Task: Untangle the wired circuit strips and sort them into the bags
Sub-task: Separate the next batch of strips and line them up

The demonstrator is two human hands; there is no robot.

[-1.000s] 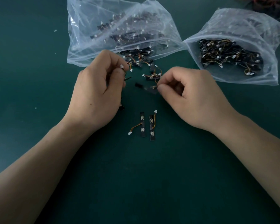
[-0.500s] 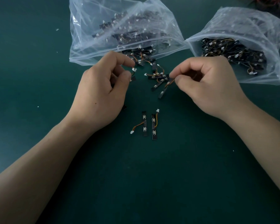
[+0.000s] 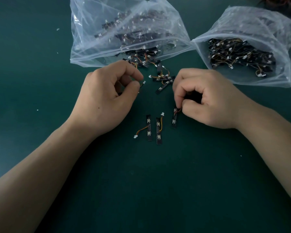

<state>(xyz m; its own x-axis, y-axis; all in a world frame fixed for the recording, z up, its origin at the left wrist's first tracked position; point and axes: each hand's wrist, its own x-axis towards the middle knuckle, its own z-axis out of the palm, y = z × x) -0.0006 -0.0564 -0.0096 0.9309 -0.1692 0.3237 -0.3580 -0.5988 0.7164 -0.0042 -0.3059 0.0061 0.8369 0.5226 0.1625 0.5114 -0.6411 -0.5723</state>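
Note:
A tangle of black circuit strips (image 3: 163, 79) with orange-yellow wires and white plugs lies on the green table, spilling from the mouth of the left clear bag (image 3: 128, 31). My left hand (image 3: 107, 101) pinches the wire of a strip whose white plug sticks out past my thumb; the strip itself is mostly hidden under the hand. My right hand (image 3: 207, 100) pinches the wire end of a single strip (image 3: 174, 119), whose lower end is down by the table. Two separated strips (image 3: 154, 127) lie side by side just left of it.
The right clear bag (image 3: 252, 52) lies open toward me, holding several wired strips. More dark wired parts show at the top right corner. A few white specks dot the green table (image 3: 40, 47).
My right hand pulled one strip out of the tangle and carried it down toward me, beside the two laid-out strips. My left hand stayed in place, still pinching its wire.

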